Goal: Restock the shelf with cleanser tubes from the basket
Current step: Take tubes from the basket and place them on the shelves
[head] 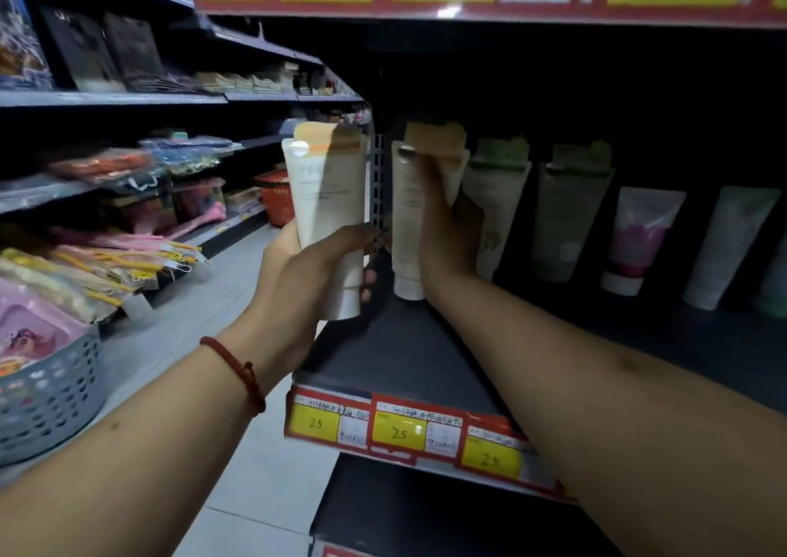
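1. At the far left, a grey basket point(51, 399) of pink packets sits on the neighbouring racks and seems to have no part in this job. Farther down the aisle is a red basket point(277, 198), possibly the supply basket; its contents cannot be made out.
2. The left hand point(306, 275) grasps a white tube point(326, 207) around its lower body, in the air just off the shelf's left end. The cap points down and the crimped end up, probably so that it can go in standing like the others.
3. The right hand point(443, 233) grips a cream tube point(404, 224) that stands cap-down at the left end of the shelf point(404, 356), with the thumb near the top. This looks like steadying or squaring it to leave a slot beside it.
4. Both cleanser tubes look alike. They are soft and matt, off-white with an orange band at the flat crimp, taper towards a white cap, and carry faint print.
5. Rightward, two green tubes point(494, 207), a pink-labelled tube point(639, 237) and a pale tube point(732, 245) continue the row, cap-down and leaning back. The yellow price tags point(398, 433) on the shelf edge face the aisle.
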